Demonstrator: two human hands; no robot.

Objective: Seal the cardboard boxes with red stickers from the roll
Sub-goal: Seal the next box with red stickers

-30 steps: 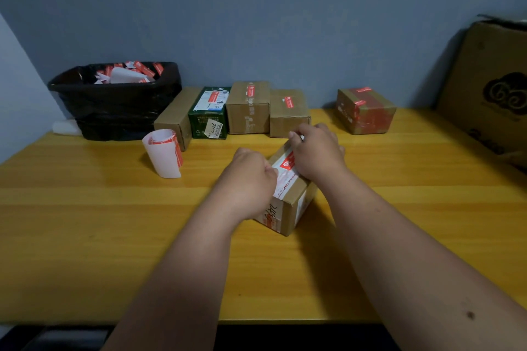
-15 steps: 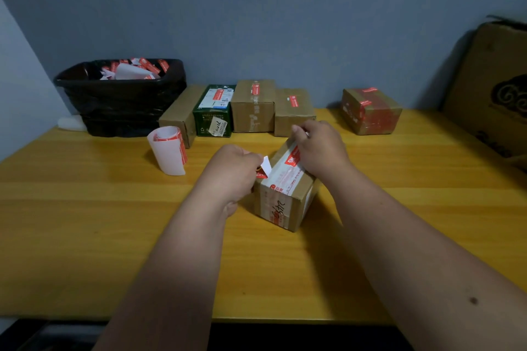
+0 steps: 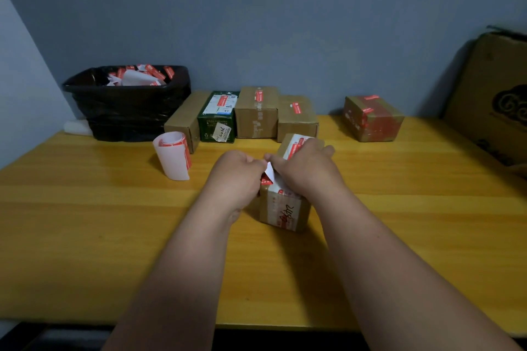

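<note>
A small cardboard box [image 3: 285, 209] stands mid-table with a red-and-white sticker [image 3: 295, 145] along its top. My left hand [image 3: 233, 177] pinches the sticker's lifted white backing end [image 3: 269, 172] at the box's near top edge. My right hand [image 3: 302, 168] lies over the box top, its fingertips meeting the left hand at that end; whether it pinches the paper is hidden. The sticker roll [image 3: 172, 155] stands upright to the left, apart from both hands.
A row of boxes [image 3: 256, 114] with red stickers lines the wall, and another taped box [image 3: 372, 118] sits at the right. A black bin [image 3: 125, 102] full of sticker scraps is at back left. A large carton [image 3: 493, 100] leans at the far right.
The left hand moved off the box top and lifted the sticker's white end. The right hand slid toward me along the top to meet it. The box turned slightly.
</note>
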